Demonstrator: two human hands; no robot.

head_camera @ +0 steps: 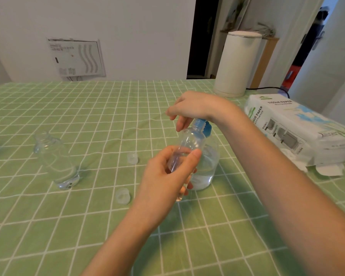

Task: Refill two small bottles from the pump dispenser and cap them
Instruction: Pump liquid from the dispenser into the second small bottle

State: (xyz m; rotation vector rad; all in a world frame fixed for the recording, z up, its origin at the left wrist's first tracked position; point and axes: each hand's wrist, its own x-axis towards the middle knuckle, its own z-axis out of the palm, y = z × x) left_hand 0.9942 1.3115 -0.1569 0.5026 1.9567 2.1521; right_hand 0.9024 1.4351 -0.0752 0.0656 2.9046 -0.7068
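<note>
My left hand [167, 172] grips a small clear bottle [189, 142], tilted with its open neck up under the blue nozzle. My right hand [189, 109] rests on top of the blue pump head [204, 126] of the clear dispenser [207, 166], which stands on the table with liquid in its lower part. A second small clear bottle [56, 158] stands uncapped at the left. Two clear caps lie on the cloth, one [132, 157] between the bottles and one [123, 196] nearer to me.
A green checked tablecloth [88, 116] covers the table. A pack of tissue paper [291, 128] lies at the right edge. A white cylindrical appliance [237, 62] with a black cord stands at the back right.
</note>
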